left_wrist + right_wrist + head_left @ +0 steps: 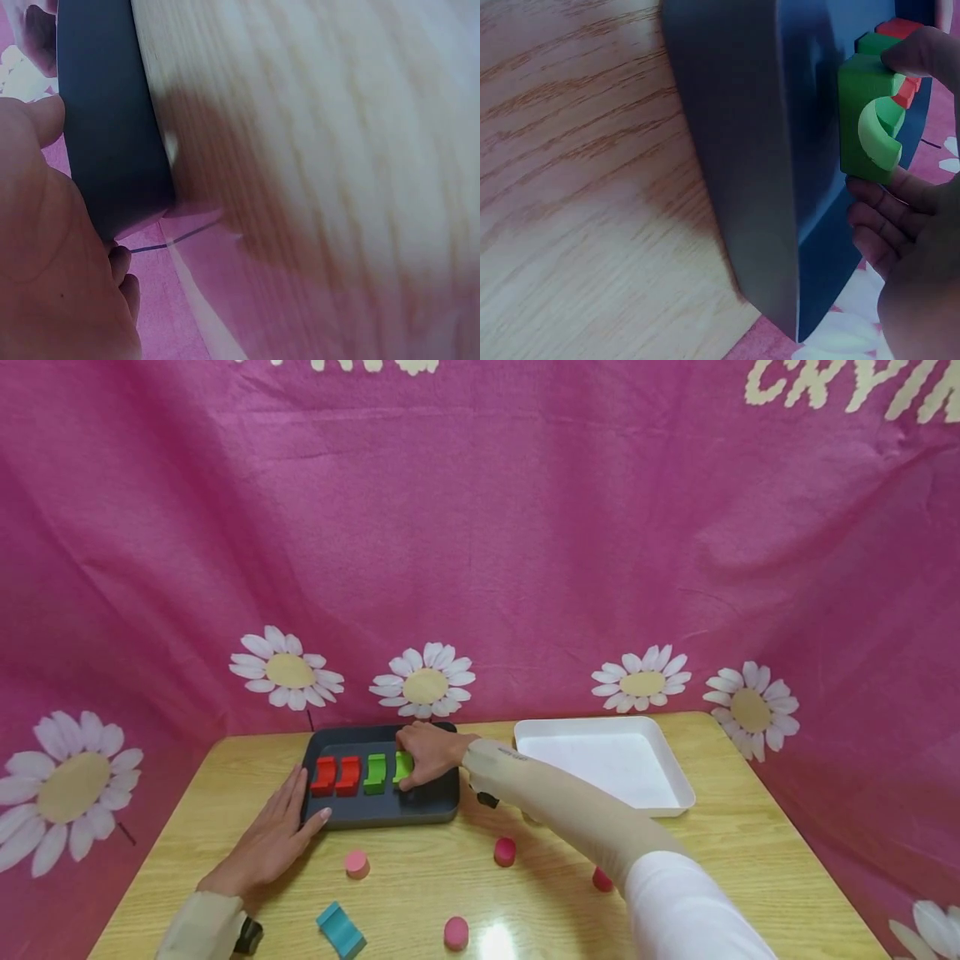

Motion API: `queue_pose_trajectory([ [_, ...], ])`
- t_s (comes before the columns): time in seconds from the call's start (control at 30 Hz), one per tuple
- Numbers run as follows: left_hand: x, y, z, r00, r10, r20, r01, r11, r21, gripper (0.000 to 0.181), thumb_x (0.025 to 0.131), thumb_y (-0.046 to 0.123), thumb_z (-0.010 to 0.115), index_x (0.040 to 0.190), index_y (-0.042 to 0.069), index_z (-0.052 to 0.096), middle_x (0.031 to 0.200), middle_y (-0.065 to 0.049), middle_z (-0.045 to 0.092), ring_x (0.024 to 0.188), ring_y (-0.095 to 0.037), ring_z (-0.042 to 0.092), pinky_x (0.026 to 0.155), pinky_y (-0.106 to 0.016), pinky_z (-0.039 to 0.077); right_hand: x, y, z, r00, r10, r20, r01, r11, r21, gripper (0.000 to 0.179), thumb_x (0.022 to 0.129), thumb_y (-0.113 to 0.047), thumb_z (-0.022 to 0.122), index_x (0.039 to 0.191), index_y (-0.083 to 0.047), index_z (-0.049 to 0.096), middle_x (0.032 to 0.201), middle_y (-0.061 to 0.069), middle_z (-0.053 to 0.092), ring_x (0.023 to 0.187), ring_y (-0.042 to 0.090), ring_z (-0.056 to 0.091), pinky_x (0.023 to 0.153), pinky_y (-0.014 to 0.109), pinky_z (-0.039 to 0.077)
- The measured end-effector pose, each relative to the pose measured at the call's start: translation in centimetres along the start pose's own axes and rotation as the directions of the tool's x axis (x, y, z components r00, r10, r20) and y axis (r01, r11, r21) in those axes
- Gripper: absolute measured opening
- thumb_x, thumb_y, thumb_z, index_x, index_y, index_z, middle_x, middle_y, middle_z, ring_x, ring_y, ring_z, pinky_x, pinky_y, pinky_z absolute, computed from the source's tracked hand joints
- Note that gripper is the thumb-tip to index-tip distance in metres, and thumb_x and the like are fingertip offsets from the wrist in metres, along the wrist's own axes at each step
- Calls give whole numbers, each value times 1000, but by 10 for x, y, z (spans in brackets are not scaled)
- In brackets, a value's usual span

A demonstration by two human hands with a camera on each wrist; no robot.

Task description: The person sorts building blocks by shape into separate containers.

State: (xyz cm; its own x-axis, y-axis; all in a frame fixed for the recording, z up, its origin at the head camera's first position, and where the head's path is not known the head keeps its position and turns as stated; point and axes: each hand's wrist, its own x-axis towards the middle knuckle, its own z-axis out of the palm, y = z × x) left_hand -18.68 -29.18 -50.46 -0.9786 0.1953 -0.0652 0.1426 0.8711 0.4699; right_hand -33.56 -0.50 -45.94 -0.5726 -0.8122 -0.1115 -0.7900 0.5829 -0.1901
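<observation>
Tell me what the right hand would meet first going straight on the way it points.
With the green block in its grip, the right hand would likely meet the other green block first; height is hard to judge, so it might pass over.

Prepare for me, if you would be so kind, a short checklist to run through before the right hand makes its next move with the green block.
1. Green block secured: ok, the right grip pinches it between thumb and fingers.
2. Dark tray steadied: ok, the left grip touches its left side.
3. Green block flat on the tray floor: cannot tell, its underside is hidden.
4. Red blocks and other green block in the tray: ok, all stand in a row.
5. Blue block in the tray: not ok, it lies on the table.
6. Pink cylinder nearest the left grip outside the tray: ok.
</observation>
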Motion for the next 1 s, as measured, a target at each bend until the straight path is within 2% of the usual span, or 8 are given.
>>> queue_pose_trajectory([
  [0.2, 0, 0, 0, 1000, 0, 2, 0, 1000, 2, 100, 110, 57, 51, 170, -2, -2, 177, -27, -2, 160, -53, 7, 127, -72, 10, 5, 4, 7, 1000, -9, 6, 9, 1000, 6, 60, 91, -51, 77, 127, -6, 64, 119, 5, 66, 110, 19, 56, 100, 30, 47],
  [0.47, -1, 0, -1, 1000, 1, -6, -1, 1000, 4, 99, 110, 57, 50, 170, -1, -3, 177, -27, -3, 161, -52, 5, 127, -72, 10, 7, 4, 7, 1000, 10, 28, -10, 1000, -1, 60, 92, -48, 77, 130, -5, 63, 124, 6, 66, 113, 20, 55, 101, 29, 47],
  [0.67, -2, -1, -1, 1000, 0, -3, 0, 1000, 11, 100, 110, 57, 51, 170, -2, -3, 177, -27, -2, 160, -53, 7, 127, -72, 11, 3, 1, 7, 999, 16, 32, -16, 1000, 2, 58, 92, -47, 76, 130, -5, 63, 124, 7, 65, 111, 20, 54, 101, 33, 49],
  [0.8, -2, -1, -1, 1000, 2, 2, -2, 1000, 13, 100, 109, 58, 51, 170, -2, -2, 177, -28, -1, 160, -53, 7, 127, -72, 11, 2, -1, 8, 1000, 13, 7, -13, 999, -45, 61, 92, -51, 75, 131, -6, 62, 125, 7, 64, 114, 20, 54, 104, 33, 47],
  [1.0, -1, 1, -2, 1000, 14, -4, -14, 1000, 12, 99, 110, 56, 52, 170, -3, -1, 177, -28, -1, 160, -53, 7, 127, -72, 12, -4, -3, 5, 998, 4, -61, -9, 996, -86, 70, 93, -57, 75, 138, -7, 58, 134, 7, 61, 124, 21, 52, 115, 31, 42],
])
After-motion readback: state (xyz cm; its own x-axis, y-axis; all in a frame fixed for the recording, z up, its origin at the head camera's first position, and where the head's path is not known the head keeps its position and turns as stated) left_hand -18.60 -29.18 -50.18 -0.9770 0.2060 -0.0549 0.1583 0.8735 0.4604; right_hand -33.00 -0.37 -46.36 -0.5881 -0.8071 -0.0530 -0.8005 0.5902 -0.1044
